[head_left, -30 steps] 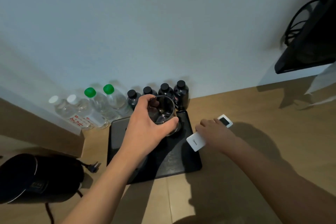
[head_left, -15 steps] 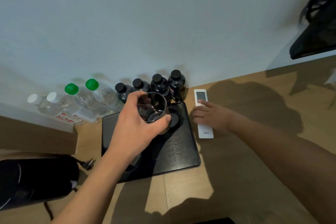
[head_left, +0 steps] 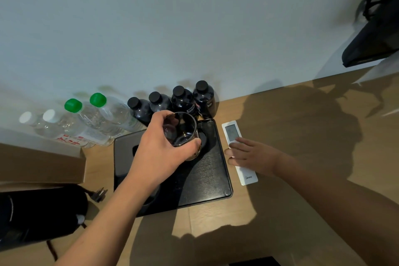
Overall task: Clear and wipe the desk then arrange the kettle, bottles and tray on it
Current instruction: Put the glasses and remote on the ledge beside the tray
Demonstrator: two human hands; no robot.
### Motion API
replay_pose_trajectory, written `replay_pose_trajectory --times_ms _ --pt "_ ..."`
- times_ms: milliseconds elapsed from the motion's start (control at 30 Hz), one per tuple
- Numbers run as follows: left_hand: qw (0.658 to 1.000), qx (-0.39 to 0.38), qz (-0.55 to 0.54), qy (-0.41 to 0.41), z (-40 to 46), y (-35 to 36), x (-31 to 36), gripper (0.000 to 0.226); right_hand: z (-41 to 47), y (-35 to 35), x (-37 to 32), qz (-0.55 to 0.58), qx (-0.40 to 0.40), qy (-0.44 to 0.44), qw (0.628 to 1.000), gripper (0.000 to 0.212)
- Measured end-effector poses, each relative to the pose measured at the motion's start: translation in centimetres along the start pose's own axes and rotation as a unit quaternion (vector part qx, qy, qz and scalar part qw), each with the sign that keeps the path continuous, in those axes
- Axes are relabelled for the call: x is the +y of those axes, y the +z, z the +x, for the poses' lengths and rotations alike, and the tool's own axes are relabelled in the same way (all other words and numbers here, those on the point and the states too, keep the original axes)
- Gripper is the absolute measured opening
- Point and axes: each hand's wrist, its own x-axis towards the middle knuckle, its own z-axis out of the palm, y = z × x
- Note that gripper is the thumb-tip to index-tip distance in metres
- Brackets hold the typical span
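Over the black tray (head_left: 212,181) at frame centre, my left hand (head_left: 160,153) grips a glass tumbler (head_left: 181,130); my right hand (head_left: 251,155) rests straight fingers on a white remote (head_left: 233,134).

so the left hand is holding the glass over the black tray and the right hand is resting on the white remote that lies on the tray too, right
Not quite. The head view shows the white remote lying on the wooden desk, beside the right edge of the black tray, not on it. The rest holds: the left hand grips the glass over the tray, and the right hand rests on the remote.
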Motion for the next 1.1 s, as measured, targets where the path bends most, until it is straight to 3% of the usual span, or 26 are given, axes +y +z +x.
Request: replay_pose_trajectory --times_ms 100,167,300,400,500,567,667,733,867,1100 --pt "1.000 -0.009 0.002 0.004 0.2 0.4 0.3 0.067 -0.4 -0.2 -0.1 0.101 0.056 0.104 0.988 0.082" --pt "1.000 -0.013 0.006 0.008 0.4 0.7 0.4 0.067 -0.8 -0.3 -0.5 0.161 0.046 0.166 0.972 0.090" --pt "0.999 -0.028 0.024 0.018 1.0 1.3 0.8 0.072 -0.9 0.9 -2.7 0.205 0.014 0.200 0.958 0.097" --pt "0.988 -0.030 0.110 0.100 2.6 2.1 1.8 0.070 -1.2 0.7 -4.6 0.266 0.013 0.207 0.941 0.098" --pt "0.943 -0.020 0.258 0.209 5.1 3.7 3.5 0.076 -1.8 0.4 -5.2 0.354 0.018 0.243 0.903 0.098" --pt "0.907 -0.062 0.312 0.276 7.4 5.1 4.8 0.077 -2.2 -0.4 -5.3 0.372 0.012 0.253 0.893 0.099" --pt "0.834 -0.145 0.414 0.336 10.6 7.6 6.7 0.073 -2.0 -1.5 -5.7 0.458 0.011 0.322 0.828 0.079" --pt "0.802 -0.171 0.455 0.346 12.4 9.2 7.3 0.076 -1.1 -1.2 -6.6 0.455 0.034 0.359 0.814 0.077" --pt "0.775 -0.185 0.509 0.325 15.4 11.9 6.8 0.077 1.0 -0.5 -7.6 0.503 0.010 0.444 0.742 0.063" --pt "0.722 -0.159 0.585 0.333 17.9 13.3 4.0 0.066 2.2 -2.8 -6.9 0.472 -0.048 0.484 0.736 0.072"
